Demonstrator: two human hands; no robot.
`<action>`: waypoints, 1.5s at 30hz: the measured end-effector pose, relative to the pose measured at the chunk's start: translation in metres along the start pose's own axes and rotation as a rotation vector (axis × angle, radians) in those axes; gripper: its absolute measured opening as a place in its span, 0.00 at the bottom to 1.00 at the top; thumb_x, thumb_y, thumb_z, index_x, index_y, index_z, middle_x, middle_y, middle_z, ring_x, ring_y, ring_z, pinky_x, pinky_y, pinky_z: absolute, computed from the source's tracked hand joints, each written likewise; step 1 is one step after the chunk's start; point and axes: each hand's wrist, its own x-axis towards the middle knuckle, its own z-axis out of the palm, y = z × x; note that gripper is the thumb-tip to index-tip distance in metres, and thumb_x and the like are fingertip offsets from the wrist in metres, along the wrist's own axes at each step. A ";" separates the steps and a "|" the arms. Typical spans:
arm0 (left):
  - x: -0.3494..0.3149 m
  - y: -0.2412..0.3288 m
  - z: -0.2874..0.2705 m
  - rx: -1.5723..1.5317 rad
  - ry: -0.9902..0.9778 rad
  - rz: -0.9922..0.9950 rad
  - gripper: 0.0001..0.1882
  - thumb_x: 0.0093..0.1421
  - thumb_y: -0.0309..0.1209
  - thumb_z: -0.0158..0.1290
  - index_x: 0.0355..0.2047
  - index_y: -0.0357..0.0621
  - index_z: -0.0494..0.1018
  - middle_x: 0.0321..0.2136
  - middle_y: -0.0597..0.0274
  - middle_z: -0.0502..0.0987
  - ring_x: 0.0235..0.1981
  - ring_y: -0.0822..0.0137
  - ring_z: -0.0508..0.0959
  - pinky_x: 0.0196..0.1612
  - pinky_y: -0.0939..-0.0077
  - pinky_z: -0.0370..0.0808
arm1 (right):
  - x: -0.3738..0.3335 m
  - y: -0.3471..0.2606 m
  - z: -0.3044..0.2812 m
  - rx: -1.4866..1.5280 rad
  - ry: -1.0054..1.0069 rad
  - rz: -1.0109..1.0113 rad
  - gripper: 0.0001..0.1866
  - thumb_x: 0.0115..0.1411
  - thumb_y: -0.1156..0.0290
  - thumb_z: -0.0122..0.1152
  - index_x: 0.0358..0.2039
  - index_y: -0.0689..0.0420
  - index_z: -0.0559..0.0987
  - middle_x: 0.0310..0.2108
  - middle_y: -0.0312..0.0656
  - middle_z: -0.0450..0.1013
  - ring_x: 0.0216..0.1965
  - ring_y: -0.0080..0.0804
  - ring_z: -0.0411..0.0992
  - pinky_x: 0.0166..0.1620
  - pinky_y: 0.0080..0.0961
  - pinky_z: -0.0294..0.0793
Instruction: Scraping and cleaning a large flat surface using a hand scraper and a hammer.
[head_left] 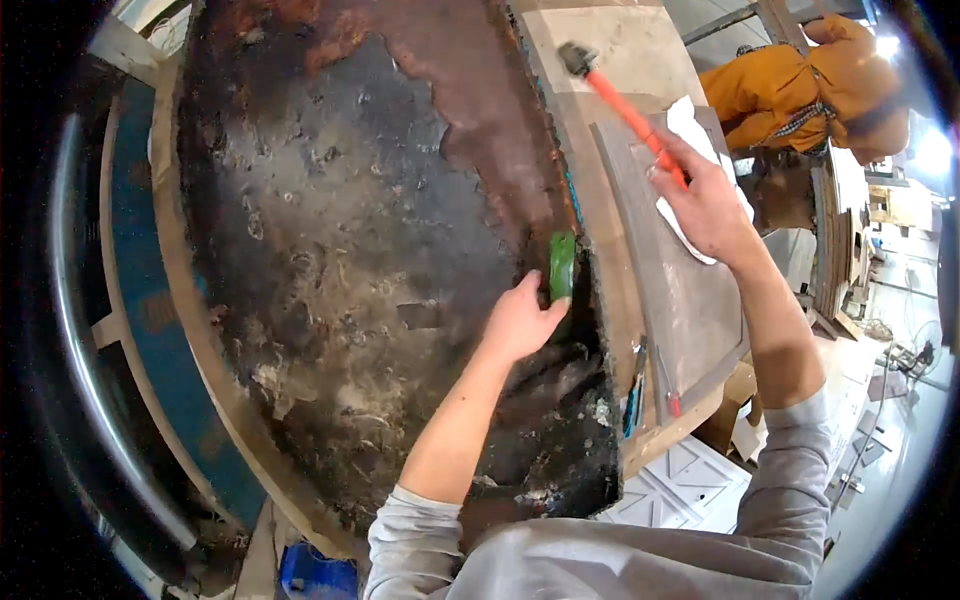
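Observation:
In my right hand (700, 195) is a hammer (640, 122) with an orange-red handle, my fingers closed round its lower end. Its dark head (577, 60) is raised toward the far side, slightly blurred. My left hand (522, 318) pinches a flat green wedge-like piece (562, 268) between thumb and fingers. That piece stands at the right edge of a large dark, stained slab (340, 190), and its lower end is hard to make out. A crumpled white cloth (690, 130) lies just beyond and under my right hand.
Along the slab's right side runs a brown board (600, 190) bearing a grey framed panel (690, 320). A utility knife (634, 395) lies on it near me. A person in orange clothing (800, 90) bends at the far right. A blue container (315, 572) is at the lower left.

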 end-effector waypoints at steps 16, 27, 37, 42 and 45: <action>-0.004 -0.007 -0.010 -0.290 -0.105 -0.051 0.16 0.63 0.33 0.53 0.49 0.38 0.73 0.38 0.57 0.80 0.36 0.69 0.77 0.44 0.72 0.72 | -0.008 -0.032 -0.018 -0.306 -0.834 0.110 0.22 0.65 0.61 0.48 0.58 0.55 0.70 0.45 0.57 0.75 0.46 0.52 0.74 0.51 0.38 0.72; -0.001 -0.007 -0.006 -0.148 -0.116 -0.030 0.22 0.58 0.36 0.56 0.51 0.38 0.72 0.43 0.47 0.79 0.46 0.54 0.78 0.51 0.65 0.72 | 0.011 -0.033 -0.012 -0.425 -0.906 -0.212 0.22 0.63 0.65 0.48 0.57 0.55 0.69 0.36 0.56 0.77 0.41 0.57 0.74 0.47 0.45 0.73; -0.010 0.001 -0.013 -0.189 -0.081 -0.004 0.15 0.60 0.33 0.54 0.47 0.45 0.74 0.40 0.47 0.79 0.44 0.47 0.78 0.47 0.60 0.73 | 0.030 -0.030 -0.013 -0.437 -0.137 -0.059 0.27 0.66 0.64 0.47 0.65 0.48 0.60 0.27 0.54 0.76 0.34 0.53 0.76 0.40 0.43 0.73; -0.001 0.004 -0.003 -0.191 -0.046 0.029 0.15 0.60 0.32 0.54 0.46 0.43 0.74 0.39 0.46 0.79 0.44 0.46 0.78 0.46 0.61 0.73 | 0.045 0.004 -0.035 -0.155 -0.246 -0.297 0.24 0.65 0.60 0.48 0.59 0.56 0.67 0.47 0.56 0.74 0.48 0.51 0.73 0.52 0.39 0.71; -0.008 0.004 -0.003 -0.207 -0.050 0.055 0.15 0.59 0.32 0.54 0.46 0.42 0.74 0.39 0.46 0.79 0.44 0.47 0.78 0.46 0.60 0.73 | 0.055 -0.061 -0.047 -0.039 0.269 0.015 0.26 0.65 0.62 0.47 0.62 0.56 0.64 0.49 0.58 0.72 0.46 0.47 0.74 0.53 0.38 0.70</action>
